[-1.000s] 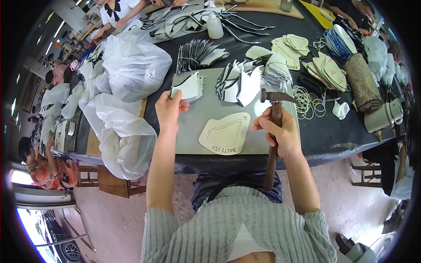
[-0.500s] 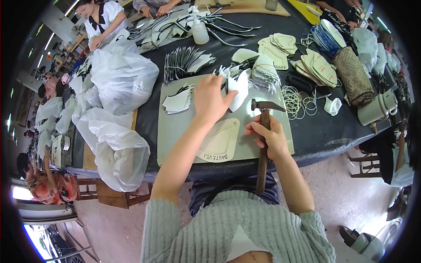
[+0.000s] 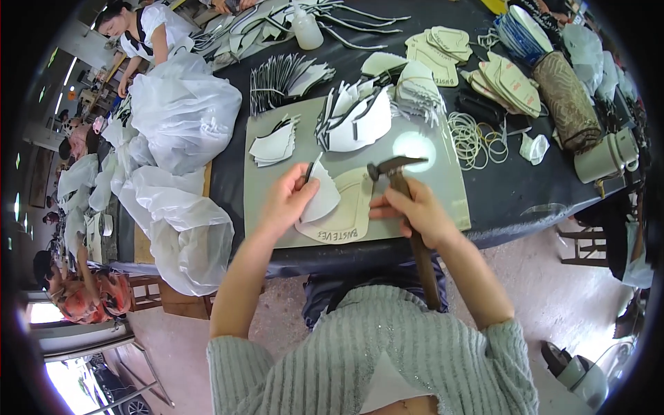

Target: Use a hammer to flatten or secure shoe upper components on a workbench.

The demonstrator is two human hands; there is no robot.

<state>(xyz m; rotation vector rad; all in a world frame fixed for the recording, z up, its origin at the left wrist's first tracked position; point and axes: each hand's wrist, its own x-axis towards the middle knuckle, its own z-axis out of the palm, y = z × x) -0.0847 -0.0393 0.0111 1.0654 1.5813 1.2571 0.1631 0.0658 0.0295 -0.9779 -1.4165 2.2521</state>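
Between thumb and fingers, my left hand (image 3: 286, 200) pinches a white cut piece with a black edge strip (image 3: 321, 196). That piece hangs over the left part of a cream pattern template (image 3: 351, 228), which lies on a grey metal plate (image 3: 266, 231). My right hand (image 3: 419, 211) grips a hammer (image 3: 422, 259) by its wooden handle, its dark head up beside the template's right edge. Beyond my hands, a fanned pile of black-edged white pieces (image 3: 366, 128) rests on the plate. A smaller stack of white pieces (image 3: 273, 143) lies to its left.
White plastic bags (image 3: 187, 124) bulge along the left. Tied bundles of pieces (image 3: 418, 88), loose cords (image 3: 467, 141), more templates (image 3: 508, 83), a patterned roll (image 3: 567, 104) and a grey jug (image 3: 603, 158) stand around the plate. A plastic bottle (image 3: 306, 29) stands at the back; a co-worker (image 3: 149, 34) sits far left.
My left hand has come back from the fanned pile toward me, now with one white piece in it. The hammer in my right hand has shifted slightly left and its head has turned.
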